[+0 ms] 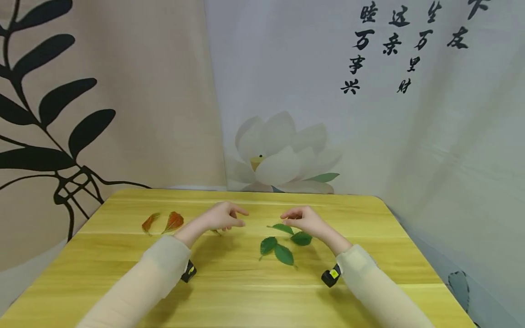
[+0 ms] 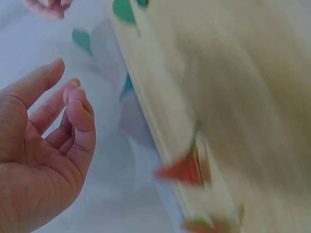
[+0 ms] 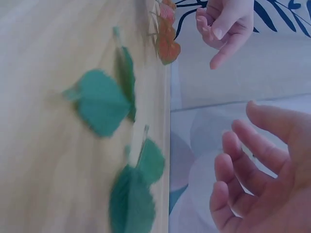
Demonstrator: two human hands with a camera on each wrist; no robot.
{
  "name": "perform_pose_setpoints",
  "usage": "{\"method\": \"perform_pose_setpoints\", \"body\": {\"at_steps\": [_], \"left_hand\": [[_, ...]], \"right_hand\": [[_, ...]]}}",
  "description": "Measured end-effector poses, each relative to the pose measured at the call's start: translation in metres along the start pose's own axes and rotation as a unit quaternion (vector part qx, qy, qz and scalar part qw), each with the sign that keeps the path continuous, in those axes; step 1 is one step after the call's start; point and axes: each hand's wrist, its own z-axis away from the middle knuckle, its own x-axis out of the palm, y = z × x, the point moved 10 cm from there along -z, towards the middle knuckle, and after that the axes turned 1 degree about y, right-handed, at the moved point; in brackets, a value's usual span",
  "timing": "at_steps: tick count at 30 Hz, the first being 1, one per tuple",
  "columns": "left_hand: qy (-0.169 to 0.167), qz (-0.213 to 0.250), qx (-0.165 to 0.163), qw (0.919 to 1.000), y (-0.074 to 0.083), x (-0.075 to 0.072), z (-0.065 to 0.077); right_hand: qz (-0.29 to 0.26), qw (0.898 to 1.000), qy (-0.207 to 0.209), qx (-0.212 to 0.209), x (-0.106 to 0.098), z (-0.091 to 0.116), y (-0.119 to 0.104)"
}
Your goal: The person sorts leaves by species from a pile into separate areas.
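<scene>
My left hand (image 1: 223, 216) hovers above the table with its fingers loosely bent and nothing between them. Beneath it the tip of another leaf (image 1: 216, 232) shows, mostly hidden by the hand and wrist. Two orange-red leaves (image 1: 174, 221) lie to the left of that hand. My right hand (image 1: 302, 217), fingers relaxed and holding nothing, hangs over a group of several green leaves (image 1: 284, 254). One green leaf (image 1: 283, 228) lies just below its fingertips in the head view; the right wrist view shows the palm (image 3: 277, 179) apart from the leaves.
A yellow wood-grain table (image 1: 246, 296) spans the front, its far edge close to a hanging cloth (image 1: 287, 68) printed with a lotus and writing. Black printed foliage (image 1: 57, 100) covers the cloth at left. Each wrist wears a small black camera (image 1: 330, 276).
</scene>
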Motion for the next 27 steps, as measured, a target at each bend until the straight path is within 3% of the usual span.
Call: {"method": "perform_pose_setpoints", "body": {"at_steps": [4, 9, 16, 20, 27], "left_hand": [[-0.023, -0.024, 0.023, 0.9992, 0.016, 0.029, -0.006], [0.011, -0.097, 0.037, 0.9945, 0.019, 0.051, -0.015], [0.029, -0.142, -0.027, 0.9891, 0.012, 0.073, -0.024], [0.031, -0.157, -0.025, 0.9868, 0.016, 0.083, -0.029], [0.016, -0.173, -0.007, 0.9848, 0.024, 0.100, -0.039]], "right_hand": [[0.009, 1.000, 0.006, 0.014, -0.004, 0.011, 0.022], [0.024, 0.997, 0.048, 0.056, -0.013, 0.021, 0.047], [0.034, 0.982, 0.102, 0.155, -0.027, 0.035, 0.100], [0.035, 0.981, 0.101, 0.163, -0.030, 0.037, 0.115], [0.075, 0.982, 0.084, 0.150, -0.031, 0.034, 0.117]]}}
